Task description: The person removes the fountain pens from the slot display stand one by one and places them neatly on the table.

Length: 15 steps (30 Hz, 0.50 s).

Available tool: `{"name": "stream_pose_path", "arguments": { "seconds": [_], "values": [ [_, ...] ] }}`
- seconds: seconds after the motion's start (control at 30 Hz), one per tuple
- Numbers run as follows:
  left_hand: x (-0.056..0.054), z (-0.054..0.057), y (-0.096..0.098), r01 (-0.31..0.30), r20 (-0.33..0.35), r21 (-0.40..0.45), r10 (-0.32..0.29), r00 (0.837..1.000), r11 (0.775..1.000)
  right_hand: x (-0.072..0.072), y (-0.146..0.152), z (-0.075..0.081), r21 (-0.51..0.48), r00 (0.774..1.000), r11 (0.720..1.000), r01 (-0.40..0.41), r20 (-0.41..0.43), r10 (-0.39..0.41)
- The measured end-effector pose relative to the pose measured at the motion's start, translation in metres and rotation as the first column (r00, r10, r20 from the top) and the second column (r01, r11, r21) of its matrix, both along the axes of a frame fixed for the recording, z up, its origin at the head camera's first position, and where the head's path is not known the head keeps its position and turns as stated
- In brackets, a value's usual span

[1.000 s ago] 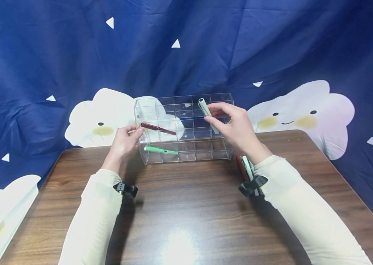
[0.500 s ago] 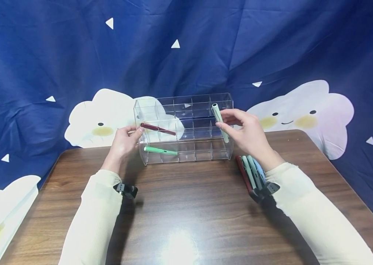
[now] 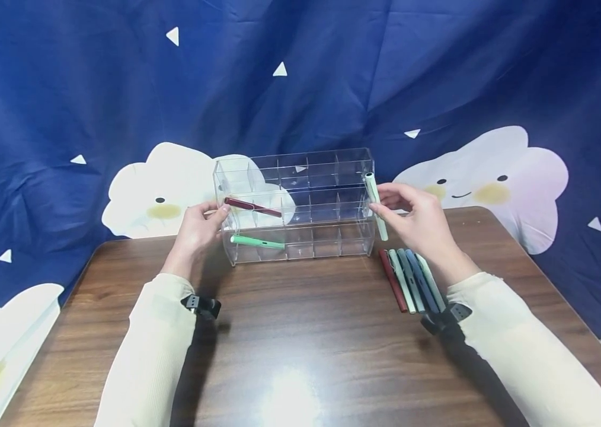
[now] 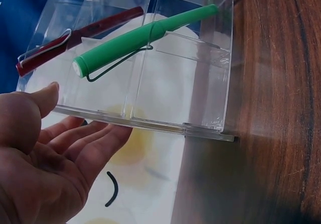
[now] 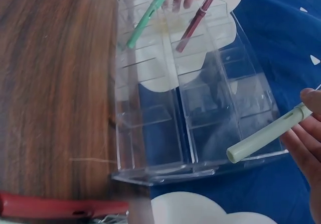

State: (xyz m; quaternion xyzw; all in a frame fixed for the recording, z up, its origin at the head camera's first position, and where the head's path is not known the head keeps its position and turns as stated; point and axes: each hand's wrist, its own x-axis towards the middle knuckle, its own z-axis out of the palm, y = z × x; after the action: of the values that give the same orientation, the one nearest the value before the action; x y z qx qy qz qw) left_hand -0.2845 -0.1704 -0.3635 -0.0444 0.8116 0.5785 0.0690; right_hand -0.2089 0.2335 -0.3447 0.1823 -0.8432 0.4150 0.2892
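A clear acrylic organizer with tiers of compartments stands on the table. My left hand holds its left side wall, thumb at the front edge and fingers on the outside, as the left wrist view shows. Beside that thumb a dark red pen lies across the middle tier. A bright green pen lies across the lowest tier. My right hand pinches a pale green pen between thumb and fingers, at the organizer's right end. The held pen is tilted, its upper end leaning left in the head view.
On the table right of the organizer, several pens lie side by side: a red pen, then green, blue and pale ones, partly under the right wrist. The brown wooden table ends before a blue curtain with cloud prints.
My right hand has moved right and slightly down with the pale green pen, from over the organizer to its right end, uncovering the pens on the table. The left hand stays on the organizer.
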Motion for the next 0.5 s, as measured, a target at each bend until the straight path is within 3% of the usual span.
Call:
{"name": "stream_pose_path", "arguments": {
  "seconds": [0.5],
  "values": [
    [0.0, 0.0, -0.002, 0.013, -0.017, -0.027, -0.014, 1.0, 1.0, 0.012, 0.024, -0.015, -0.002, 0.993, 0.995, 0.1, 0.068, -0.1]
  ]
}}
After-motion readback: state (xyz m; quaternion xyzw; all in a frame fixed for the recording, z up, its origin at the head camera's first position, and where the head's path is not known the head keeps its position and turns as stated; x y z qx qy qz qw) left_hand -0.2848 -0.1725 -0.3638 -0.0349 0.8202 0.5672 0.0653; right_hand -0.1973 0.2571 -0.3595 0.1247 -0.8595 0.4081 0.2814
